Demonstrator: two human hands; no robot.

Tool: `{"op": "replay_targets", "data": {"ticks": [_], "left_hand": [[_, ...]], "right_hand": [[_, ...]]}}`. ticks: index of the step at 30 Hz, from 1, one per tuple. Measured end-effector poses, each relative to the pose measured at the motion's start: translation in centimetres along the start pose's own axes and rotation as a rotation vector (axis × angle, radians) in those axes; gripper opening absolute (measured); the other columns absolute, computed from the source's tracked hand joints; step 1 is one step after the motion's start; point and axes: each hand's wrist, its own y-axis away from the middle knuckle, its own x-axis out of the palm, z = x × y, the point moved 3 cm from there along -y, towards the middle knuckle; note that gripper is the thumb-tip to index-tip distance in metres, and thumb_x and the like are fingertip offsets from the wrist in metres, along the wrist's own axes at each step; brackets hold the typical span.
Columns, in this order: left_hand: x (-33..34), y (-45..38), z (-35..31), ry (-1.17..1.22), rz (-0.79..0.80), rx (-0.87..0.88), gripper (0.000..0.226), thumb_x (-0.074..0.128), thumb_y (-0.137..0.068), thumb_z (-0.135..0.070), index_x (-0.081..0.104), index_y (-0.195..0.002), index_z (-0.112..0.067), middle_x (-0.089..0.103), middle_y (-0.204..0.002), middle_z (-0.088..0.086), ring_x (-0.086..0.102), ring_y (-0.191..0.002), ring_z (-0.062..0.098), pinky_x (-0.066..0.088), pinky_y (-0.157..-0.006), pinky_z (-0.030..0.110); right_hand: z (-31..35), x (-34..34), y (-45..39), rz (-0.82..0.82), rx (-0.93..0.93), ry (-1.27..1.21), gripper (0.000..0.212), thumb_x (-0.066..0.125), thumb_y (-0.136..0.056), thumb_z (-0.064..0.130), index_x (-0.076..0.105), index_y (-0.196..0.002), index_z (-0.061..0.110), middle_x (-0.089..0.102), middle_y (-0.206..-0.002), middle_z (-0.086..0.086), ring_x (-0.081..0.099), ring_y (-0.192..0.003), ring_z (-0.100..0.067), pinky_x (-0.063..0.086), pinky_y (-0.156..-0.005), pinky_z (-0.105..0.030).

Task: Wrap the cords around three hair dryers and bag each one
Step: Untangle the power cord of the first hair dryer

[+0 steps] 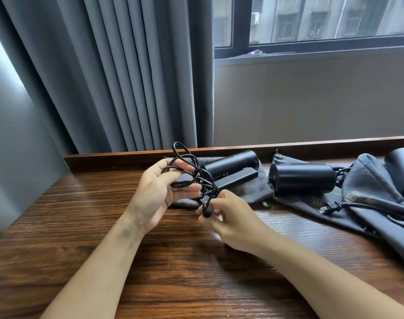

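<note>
Three black hair dryers (233,166) lie on grey bags (254,187) (cords (191,173) loose).

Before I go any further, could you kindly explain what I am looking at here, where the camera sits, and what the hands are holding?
There is no machine here: a person works with two bare hands, and the single picture comes from a camera worn on the head, looking forward and down. The left hand has loops of a black cord gathered round its fingers. The right hand pinches the cord's end in its grip. On the wooden table lie three black hair dryers: the nearest dryer on a grey bag, a middle dryer, and a third dryer at the right edge. None is bagged yet.
</note>
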Motion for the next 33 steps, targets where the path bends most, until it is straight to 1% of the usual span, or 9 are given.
{"op": "replay_targets", "data": {"ticks": [3, 6, 10, 13, 16, 19, 23, 25, 33], "left_hand": [[-0.3, -0.1, 0.1, -0.015, -0.032, 0.018, 0.021, 0.043, -0.107, 0.001, 0.06, -0.12, 0.0, 0.074, -0.112, 0.012, 0.073, -0.078, 0.033, 0.062, -0.069, 0.041], [-0.9, -0.4, 0.1, -0.021, -0.067, 0.027, 0.022, 0.044, -0.106, 0.002, 0.062, -0.117, -0.004, 0.074, -0.113, 0.012, 0.072, -0.074, 0.03, 0.061, -0.067, 0.038], [-1.1, -0.5, 0.2, -0.117, -0.089, 0.046, 0.024, 0.043, -0.105, 0.003, 0.064, -0.114, -0.004, 0.075, -0.111, 0.012, 0.07, -0.071, 0.031, 0.057, -0.062, 0.035], [-0.8, -0.5, 0.4, -0.201, -0.117, 0.045, 0.029, 0.041, -0.106, 0.003, 0.066, -0.114, -0.007, 0.078, -0.1, 0.007, 0.068, -0.066, 0.031, 0.057, -0.058, 0.034], [-0.7, -0.5, 0.6, -0.19, -0.143, 0.024, 0.033, 0.038, -0.106, 0.004, 0.067, -0.115, -0.008, 0.078, -0.096, 0.005, 0.067, -0.062, 0.029, 0.057, -0.055, 0.033], [-0.8, -0.7, 0.6, -0.185, -0.139, 0.01, 0.031, 0.04, -0.106, 0.002, 0.067, -0.116, -0.009, 0.078, -0.098, 0.005, 0.068, -0.063, 0.028, 0.058, -0.057, 0.034], [-0.6, -0.5, 0.8, -0.203, -0.075, -0.024, 0.023, 0.048, -0.104, 0.003, 0.062, -0.118, -0.008, 0.076, -0.1, 0.002, 0.07, -0.068, 0.026, 0.058, -0.057, 0.033], [-0.5, -0.5, 0.9, -0.228, -0.054, -0.018, 0.024, 0.051, -0.102, 0.004, 0.062, -0.12, -0.008, 0.074, -0.106, 0.005, 0.072, -0.073, 0.026, 0.058, -0.059, 0.034], [0.2, -0.1, 1.4, -0.382, 0.086, 0.055, 0.036, 0.051, -0.102, 0.004, 0.055, -0.132, -0.017, 0.061, -0.129, 0.008, 0.075, -0.082, 0.029, 0.061, -0.063, 0.038]], "right_hand": [[-0.2, -0.9, -0.2, -0.158, -0.088, -0.018, 0.015, 0.064, -0.1, 0.031, 0.075, -0.094, 0.022, 0.059, -0.097, 0.004, 0.055, -0.1, -0.01, 0.047, -0.083, -0.026], [0.3, -2.3, 0.3, -0.285, -0.124, -0.133, 0.033, 0.049, -0.107, 0.036, 0.066, -0.088, 0.015, 0.068, -0.084, 0.009, 0.065, -0.084, -0.011, 0.053, -0.073, -0.033], [0.8, -4.0, 0.5, -0.522, -0.15, -0.232, 0.049, 0.038, -0.106, 0.057, 0.057, -0.081, 0.02, 0.049, -0.064, 0.011, 0.049, -0.057, -0.013, 0.042, -0.053, -0.04], [1.0, -5.4, 0.7, -0.643, -0.121, -0.262, 0.04, 0.046, -0.106, 0.048, 0.07, -0.09, 0.021, 0.047, -0.061, 0.005, 0.043, -0.055, -0.019, 0.037, -0.052, -0.035], [0.8, -6.4, 1.1, -0.622, -0.082, -0.304, 0.013, 0.062, -0.104, 0.022, 0.074, -0.098, 0.021, 0.058, -0.065, -0.004, 0.049, -0.057, -0.02, 0.041, -0.052, -0.034], [0.6, -6.9, 1.2, -0.571, -0.033, -0.453, 0.012, 0.064, -0.1, 0.004, 0.063, -0.102, 0.016, 0.065, -0.07, -0.01, 0.051, -0.055, -0.011, 0.04, -0.053, -0.023], [0.7, -6.5, 0.9, -0.455, 0.051, -0.717, 0.011, 0.055, -0.105, 0.005, 0.044, -0.102, 0.007, 0.068, -0.073, -0.017, 0.037, -0.04, -0.018, 0.028, -0.039, -0.023], [1.1, -6.3, 0.9, -0.411, 0.064, -0.785, 0.003, 0.046, -0.108, 0.004, 0.045, -0.108, 0.008, 0.065, -0.075, -0.017, 0.037, -0.033, -0.018, 0.027, -0.037, -0.018], [1.1, -6.1, 0.8, -0.371, 0.088, -0.725, 0.025, 0.044, -0.109, 0.005, 0.057, -0.126, 0.02, 0.061, -0.068, -0.014, 0.03, -0.035, -0.015, 0.025, -0.036, -0.019]]}}
